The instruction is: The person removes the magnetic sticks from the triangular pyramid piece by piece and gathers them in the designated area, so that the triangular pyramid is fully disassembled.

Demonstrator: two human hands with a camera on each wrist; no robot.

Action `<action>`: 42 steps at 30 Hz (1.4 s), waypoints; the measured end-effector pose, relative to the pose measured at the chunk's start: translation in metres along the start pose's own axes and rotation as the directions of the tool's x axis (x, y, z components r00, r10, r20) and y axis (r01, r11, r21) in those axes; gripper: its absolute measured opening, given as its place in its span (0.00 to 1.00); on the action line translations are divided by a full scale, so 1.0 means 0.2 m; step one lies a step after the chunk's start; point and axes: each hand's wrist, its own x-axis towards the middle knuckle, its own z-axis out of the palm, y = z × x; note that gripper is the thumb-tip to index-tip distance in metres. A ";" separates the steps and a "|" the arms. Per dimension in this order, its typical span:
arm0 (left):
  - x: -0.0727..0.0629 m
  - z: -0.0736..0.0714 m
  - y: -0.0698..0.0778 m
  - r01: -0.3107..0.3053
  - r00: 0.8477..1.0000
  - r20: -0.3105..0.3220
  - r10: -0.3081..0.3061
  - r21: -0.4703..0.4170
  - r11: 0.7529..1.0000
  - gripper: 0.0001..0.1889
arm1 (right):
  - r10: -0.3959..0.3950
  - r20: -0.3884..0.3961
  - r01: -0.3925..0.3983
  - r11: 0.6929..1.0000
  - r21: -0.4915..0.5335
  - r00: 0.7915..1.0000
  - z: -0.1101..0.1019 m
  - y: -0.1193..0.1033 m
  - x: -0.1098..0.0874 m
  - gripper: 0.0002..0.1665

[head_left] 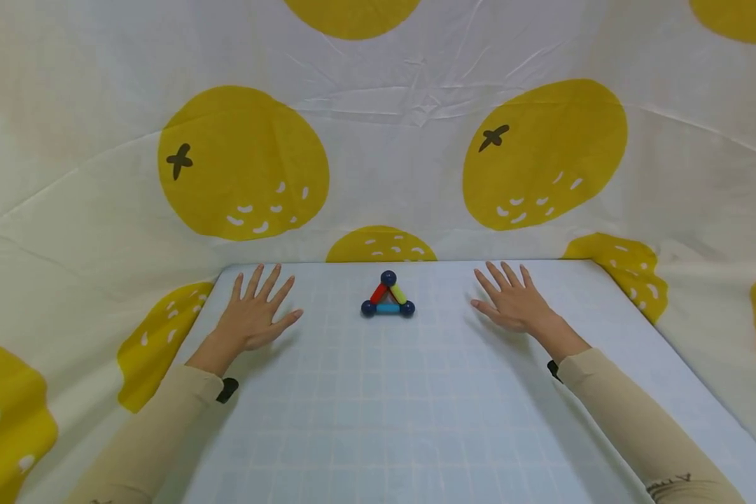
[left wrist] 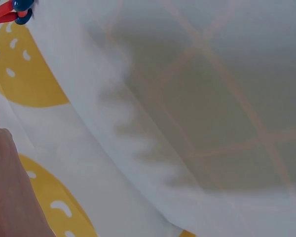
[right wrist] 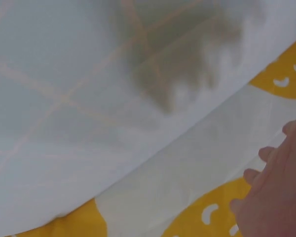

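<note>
A small triangle of building rods and balls stands near the far edge of the table. Its dark blue balls (head_left: pixel 388 278) mark the corners, joined by a red rod (head_left: pixel 378 294), a yellow-green rod (head_left: pixel 398 293) and a light blue rod (head_left: pixel 388 308). To its left, my left hand (head_left: pixel 252 318) is held palm down with fingers spread, casting a shadow on the tabletop. On the other side my right hand (head_left: pixel 509 301) has its fingers spread too. Neither hand touches the triangle. Only part of the red rod (left wrist: pixel 4 19) shows in the left wrist view.
The table (head_left: pixel 378 420) wears a pale cloth with a faint grid. Behind and beside it hangs a white sheet (head_left: pixel 390 161) printed with large yellow fruit shapes. A dark band (head_left: pixel 227 390) shows at the left cuff, and another (head_left: pixel 554 370) at the right.
</note>
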 end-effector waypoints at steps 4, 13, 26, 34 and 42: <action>0.01 0.00 0.03 -0.013 1.000 0.000 0.013 0.002 1.000 0.44 | -0.012 0.005 0.012 1.000 -0.004 1.000 0.00 -0.03 0.00 0.48; 0.05 0.03 0.08 -0.043 0.999 -0.030 0.044 0.022 0.999 0.43 | -0.044 -0.022 0.043 0.999 -0.029 0.999 0.00 -0.09 0.01 0.48; 0.11 0.03 0.19 -0.079 0.995 -0.051 0.081 0.045 0.996 0.42 | -0.108 -0.035 0.107 0.994 -0.018 0.994 -0.02 -0.23 0.07 0.48; 0.12 0.02 0.26 -0.089 0.995 -0.034 0.089 0.027 0.996 0.44 | -0.135 -0.056 0.133 0.990 -0.036 0.989 -0.02 -0.31 0.10 0.48; 0.16 0.07 0.32 -0.102 0.994 -0.050 0.102 0.000 0.995 0.44 | -0.165 -0.067 0.163 0.986 -0.040 0.984 0.00 -0.36 0.13 0.48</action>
